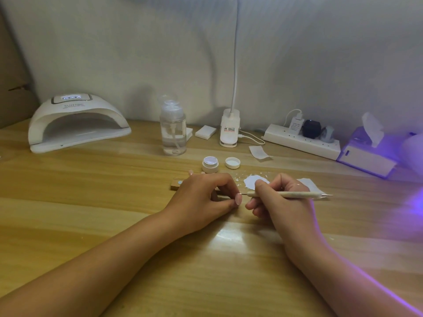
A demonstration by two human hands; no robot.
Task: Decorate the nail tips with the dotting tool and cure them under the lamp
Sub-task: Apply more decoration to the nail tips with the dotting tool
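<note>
Smudge risk: we are holding the dotting tool (290, 194) with its metal point right against the nail tip (238, 199). If the right hand (277, 202) is trembling or dragging sideways, we are judging that the dot will streak instead of sitting round.
Slip risk: the left hand (201, 197) is pinching the tip between thumb and curled fingers. We are guessing that so smooth and curved a sliver will twist or pop out under too much pressure.
Grip: the right hand is holding the tool like a pen, fingers curled round its front end, with the shaft running out to the right.
Doubt: we are seeing a pale pink glossy oval at the tool's point, but we cannot tell for sure whether it is the tip or the thumb's own nail.
Tool: we are looking at a slim, pale, wooden-looking shaft with a thin metal point at each end.
Paint: a flat, blotchy white puddle (254, 180) is lying just behind the hands.
Jar: a small round white pot (210, 164) is standing open with its lid (232, 162) beside it, and we are risking a knock when reaching.
Lamp: the lamp (77, 124), a smooth white arched shell, is sitting well apart at the far left of the wood-grain table (114, 202). Carrying wet work that far is inviting smears.
</note>
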